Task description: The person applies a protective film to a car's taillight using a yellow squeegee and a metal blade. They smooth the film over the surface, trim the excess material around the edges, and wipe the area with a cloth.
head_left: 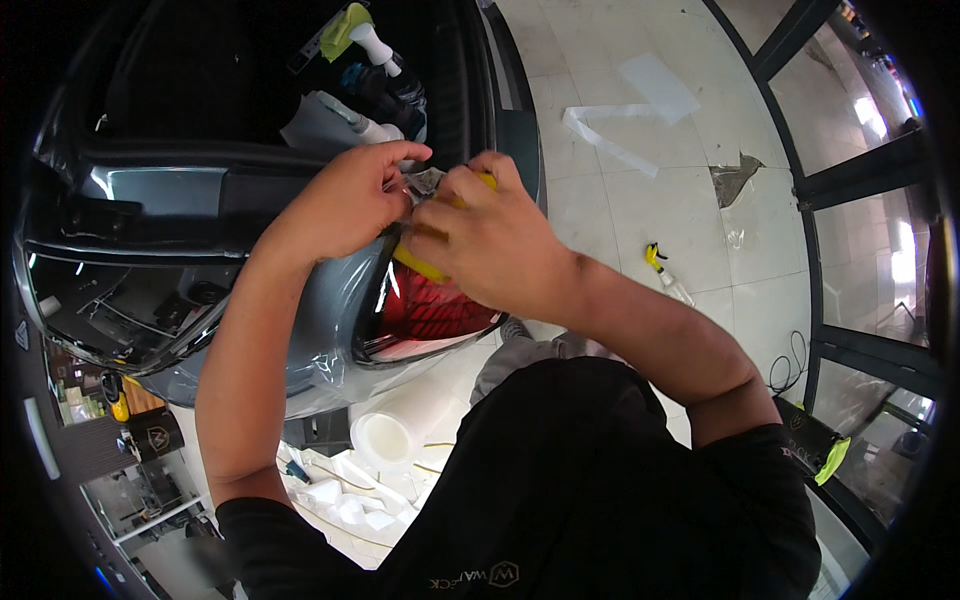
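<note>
My left hand (345, 200) is at the body edge above the tail light, with its thumb and bent fingers closed on a bunched bit of clear film (425, 182) and its index finger stretched out. Close beside it, my right hand (490, 235) is wrapped round a yellow squeegee (418, 262), whose ends show past the fingers. The red tail light (425, 308) of the grey car lies just beneath the right hand. Clear film with creases covers the grey panel (325, 310) left of the light. My fingers partly hide the contact point.
Spray bottles (375, 48) and a green cloth (345, 28) stand in the open trunk. A yellow-topped spray bottle (668, 275) and film backing strips (660, 88) are on the tiled floor. A white bucket (385, 440) and crumpled white scraps (350, 505) lie below the bumper.
</note>
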`<state>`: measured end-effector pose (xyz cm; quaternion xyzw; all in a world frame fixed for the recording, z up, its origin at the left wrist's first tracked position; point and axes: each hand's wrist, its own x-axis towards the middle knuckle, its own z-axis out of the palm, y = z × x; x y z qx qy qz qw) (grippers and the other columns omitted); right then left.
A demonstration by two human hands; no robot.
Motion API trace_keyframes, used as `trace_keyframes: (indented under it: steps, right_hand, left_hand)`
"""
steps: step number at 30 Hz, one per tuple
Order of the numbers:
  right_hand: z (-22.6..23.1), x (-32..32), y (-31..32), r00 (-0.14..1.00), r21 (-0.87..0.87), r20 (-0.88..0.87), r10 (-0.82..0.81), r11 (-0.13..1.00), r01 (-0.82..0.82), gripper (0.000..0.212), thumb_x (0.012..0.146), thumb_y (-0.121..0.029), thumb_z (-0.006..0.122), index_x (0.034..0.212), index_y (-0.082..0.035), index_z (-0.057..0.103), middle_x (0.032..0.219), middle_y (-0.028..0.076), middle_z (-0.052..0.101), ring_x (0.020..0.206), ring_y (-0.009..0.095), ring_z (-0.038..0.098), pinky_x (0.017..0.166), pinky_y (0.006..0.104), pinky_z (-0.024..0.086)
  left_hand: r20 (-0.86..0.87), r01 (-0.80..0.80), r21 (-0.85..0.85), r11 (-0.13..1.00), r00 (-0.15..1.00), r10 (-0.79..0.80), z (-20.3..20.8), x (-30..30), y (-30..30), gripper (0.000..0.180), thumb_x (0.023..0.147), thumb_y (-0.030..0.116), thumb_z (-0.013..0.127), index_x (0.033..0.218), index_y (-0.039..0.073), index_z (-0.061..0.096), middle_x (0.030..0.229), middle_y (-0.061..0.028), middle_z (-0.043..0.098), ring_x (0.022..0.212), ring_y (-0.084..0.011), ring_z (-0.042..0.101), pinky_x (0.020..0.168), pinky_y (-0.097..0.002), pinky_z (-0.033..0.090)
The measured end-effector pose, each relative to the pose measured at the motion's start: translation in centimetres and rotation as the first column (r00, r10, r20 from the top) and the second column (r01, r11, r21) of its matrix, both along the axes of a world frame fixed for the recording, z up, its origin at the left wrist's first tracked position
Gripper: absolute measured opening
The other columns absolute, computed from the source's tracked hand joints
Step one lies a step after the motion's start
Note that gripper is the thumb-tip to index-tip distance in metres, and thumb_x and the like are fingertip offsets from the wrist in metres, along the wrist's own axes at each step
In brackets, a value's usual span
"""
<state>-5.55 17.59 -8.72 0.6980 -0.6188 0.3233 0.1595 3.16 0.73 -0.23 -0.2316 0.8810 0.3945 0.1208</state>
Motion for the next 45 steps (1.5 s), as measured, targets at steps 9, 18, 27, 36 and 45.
trace_keyframes:
  steps: [9,18,27,36,45]
  right_hand:
    - [-1.2,-1.3,1.8,0.865,0.146,0.462,-0.194,0.979,0.142,0.029,0.078,-0.007,0.063,0.106,-0.009,0.068,0.096,0.008,0.066,0.091,0.029,0.061,0.085,0.0452,0.048]
    - [-7.1,4.3,3.2,0.653,0.252,0.719,-0.239,0.965,0.076,0.037,0.083,-0.005,0.062,0.120,-0.005,0.063,0.103,0.016,0.061,0.091,0.033,0.060,0.080,0.0436,0.050]
    - [-12.6,5.4,4.3,0.633,0.256,0.706,-0.318,0.948,0.192,0.044,0.075,0.000,0.063,0.119,-0.007,0.067,0.108,0.012,0.062,0.096,0.031,0.058,0.085,0.0402,0.051]
    - [-14.5,4.6,4.6,0.581,0.343,0.748,-0.320,0.936,0.074,0.043,0.074,-0.002,0.063,0.117,-0.007,0.067,0.116,0.012,0.063,0.107,0.032,0.059,0.094,0.0452,0.047]
    - [-12.9,6.2,3.9,0.607,0.103,0.759,-0.235,0.964,0.245,0.042,0.072,-0.012,0.065,0.113,-0.005,0.066,0.102,0.009,0.062,0.098,0.027,0.059,0.088,0.0399,0.049]
  left_hand:
    - [-0.005,-0.162,0.032,0.986,0.987,0.162,-0.1,0.2,-0.4,0.048,0.089,0.017,0.068,0.132,-0.002,0.057,0.084,-0.0039,0.063,0.073,-0.0098,0.056,0.066,-0.0255,0.046]
    - [0.062,-0.195,0.142,0.970,0.980,0.188,-1.3,-0.5,-0.8,0.053,0.091,0.028,0.071,0.134,0.000,0.056,0.084,-0.0016,0.063,0.068,-0.0059,0.052,0.061,-0.0206,0.042]
    - [0.074,0.150,-0.207,0.967,0.988,-0.138,0.4,-3.7,-1.4,0.053,0.088,0.024,0.072,0.136,0.006,0.057,0.103,-0.0060,0.062,0.082,-0.0096,0.057,0.074,-0.0254,0.051]
    - [0.802,0.868,0.030,0.496,0.275,-0.530,-8.7,-12.9,4.1,0.058,0.078,0.035,0.076,0.120,-0.002,0.063,0.099,-0.0214,0.071,0.093,-0.0363,0.068,0.083,-0.0408,0.053]
    - [0.865,0.505,0.216,0.835,0.297,-0.404,-11.6,-12.7,1.0,0.027,0.085,0.009,0.064,0.109,-0.002,0.065,0.077,-0.0077,0.064,0.068,-0.0147,0.064,0.062,-0.0315,0.051]
